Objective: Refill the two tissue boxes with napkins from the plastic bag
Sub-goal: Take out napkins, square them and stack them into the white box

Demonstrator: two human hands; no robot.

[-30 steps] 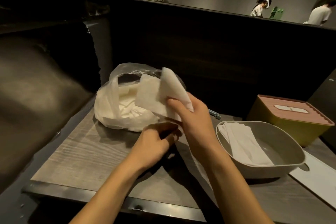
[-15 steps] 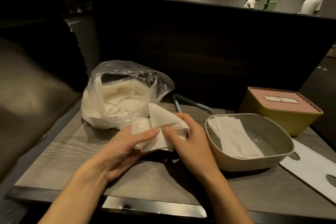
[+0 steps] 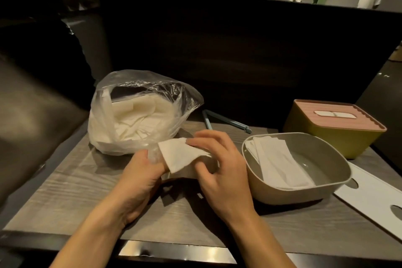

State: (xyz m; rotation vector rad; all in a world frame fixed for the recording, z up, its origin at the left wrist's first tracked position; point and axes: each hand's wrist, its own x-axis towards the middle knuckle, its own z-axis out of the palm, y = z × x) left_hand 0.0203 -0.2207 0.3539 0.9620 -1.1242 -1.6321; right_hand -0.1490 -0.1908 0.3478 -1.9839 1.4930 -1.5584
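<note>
Both hands have come down from the bag's mouth since a second ago, bringing the napkin [image 3: 185, 154] low over the table [image 3: 71, 183]. Left hand [image 3: 139, 177] grips the napkin's left end, its fingers curled under the paper and its thumb up against a fold of clear plastic. Right hand [image 3: 219, 172] lies close beside it, almost touching, with its fingertips [image 3: 191, 142] pressing on the top of the same napkin and its thumb tucked beneath. The white sheet lies folded and creased between them.

Just beyond the left hand sits the plastic bag [image 3: 139, 113], open at the top and holding a pile of white napkins. Right of the right hand, nearly against its knuckles, stands the open grey tissue box [image 3: 322, 191] with a few folded napkins laid along its left side. Behind that box, farther from the hands, is the yellow tissue box [image 3: 322, 135], closed with a pink lid. A flat white lid [image 3: 369, 200] with oval cut-outs lies on the table at the far right. A blue clip [image 3: 226, 122] lies beyond the right hand, between the bag and the yellow box.
</note>
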